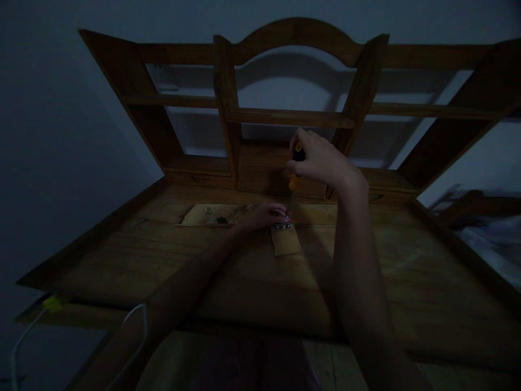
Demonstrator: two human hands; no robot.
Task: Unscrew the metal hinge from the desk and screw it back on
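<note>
My right hand (319,158) is closed around the yellow and black handle of a screwdriver (293,182). Its shaft points down, nearly upright, to a small metal hinge (283,225). Beside the shaft tip, my left hand (266,215) has its fingers pressed together on the hinge, partly covering it. The hinge lies at the far end of a small, light wooden piece (287,242) on the desk top (244,271). Any screw under the tip is too small and dark to make out.
Behind the hands, a wooden shelf unit (291,117) with an arched top stands against the wall. A pale, stained wooden strip (215,215) lies left of my hands. A white cable (145,320) hangs at the lower left, near a yellow object (52,303). The room is dim.
</note>
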